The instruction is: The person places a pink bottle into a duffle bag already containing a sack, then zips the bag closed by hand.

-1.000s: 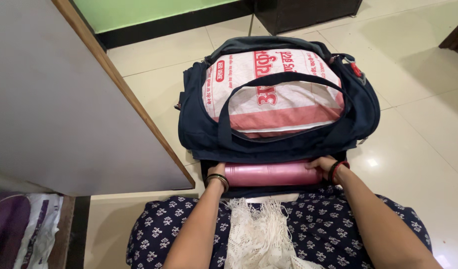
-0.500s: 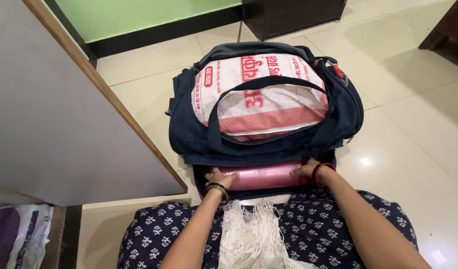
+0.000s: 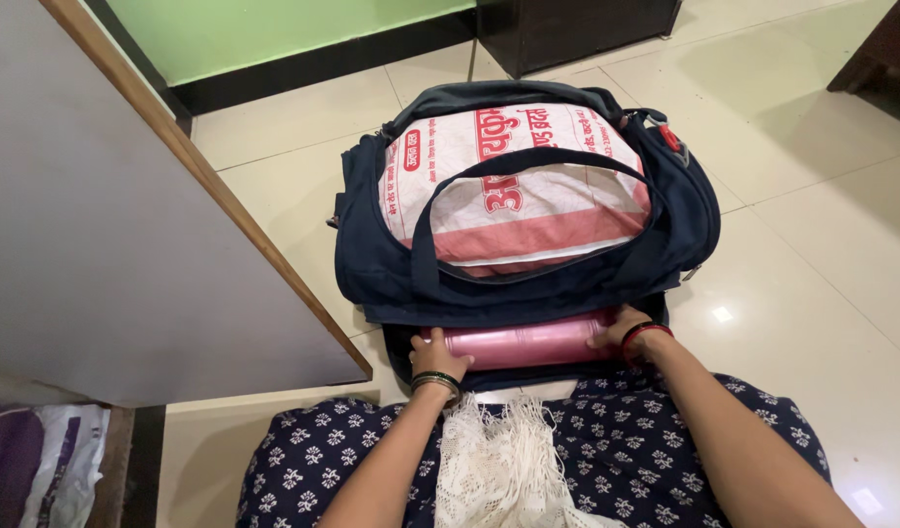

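Gripping the pink roll (image 3: 523, 344) at both ends, our left hand (image 3: 436, 356) and right hand (image 3: 621, 328) curl fingers around it in the near pocket of the navy bag (image 3: 382, 264) on the floor.

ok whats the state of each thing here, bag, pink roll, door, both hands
navy bag: main compartment unzipped, stuffed with a red-and-white sack
pink roll: lying sideways in the open front pocket
cupboard door: swung open
left hand: on the roll's left end
right hand: on its right end
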